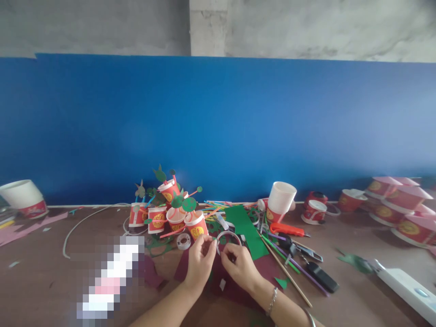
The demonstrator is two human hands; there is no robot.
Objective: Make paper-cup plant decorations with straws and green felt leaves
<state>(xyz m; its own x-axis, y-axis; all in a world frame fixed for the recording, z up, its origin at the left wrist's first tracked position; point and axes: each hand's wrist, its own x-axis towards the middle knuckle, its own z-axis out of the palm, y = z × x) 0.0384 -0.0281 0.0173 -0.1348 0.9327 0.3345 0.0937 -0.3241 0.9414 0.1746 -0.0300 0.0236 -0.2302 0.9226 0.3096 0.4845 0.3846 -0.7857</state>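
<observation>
My left hand is closed in a pinch at the front middle of the table. What its fingertips hold is too small to make out. Beside it my right hand has curled fingers, closed on the near side of a roll of tape, whose lower rim they hide. The roll's left edge comes close to the left fingertips. Dark red paper lies under the hands. Just left of them is a smaller tape roll. Red paper cups with green paper leaves and straws stand behind the left hand.
Green paper, an orange utility knife, a wooden stick, straws and keys with a black fob lie to the right. A tall white cup stands behind. Pink-topped cups are stacked far right, near a white glue gun.
</observation>
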